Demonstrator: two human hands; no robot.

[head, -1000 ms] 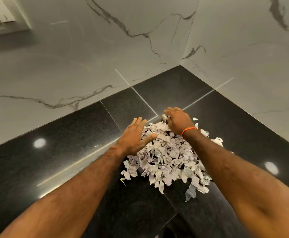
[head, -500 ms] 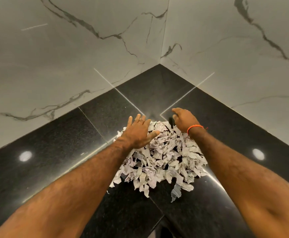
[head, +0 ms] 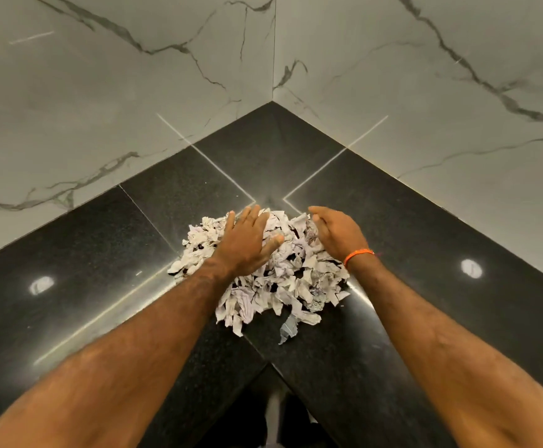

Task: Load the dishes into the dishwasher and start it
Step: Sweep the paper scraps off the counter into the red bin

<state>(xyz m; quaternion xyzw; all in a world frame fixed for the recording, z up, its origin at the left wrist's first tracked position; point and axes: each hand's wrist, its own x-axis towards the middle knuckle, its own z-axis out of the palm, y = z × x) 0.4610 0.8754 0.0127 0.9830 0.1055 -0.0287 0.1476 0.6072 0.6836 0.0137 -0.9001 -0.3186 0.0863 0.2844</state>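
A heap of torn paper scraps (head: pixel 263 273) is seen on a black polished countertop (head: pixel 425 253), in the corner where two white marble-veined walls (head: pixel 102 108) meet. The left hand (head: pixel 247 242) is laid flat on the left part of the heap, fingers straight and together, thumb spread out to the right over the scraps. The right hand (head: pixel 336 232) is set against the heap's right far edge, its fingers curled downward into the paper (whether any scraps are actually pinched cannot be told, since the fingertips are hidden). An orange band (head: pixel 359 255) is worn on the right wrist. Two round light reflections are shown on the countertop, one at each side. No dishes or dishwasher are in view.
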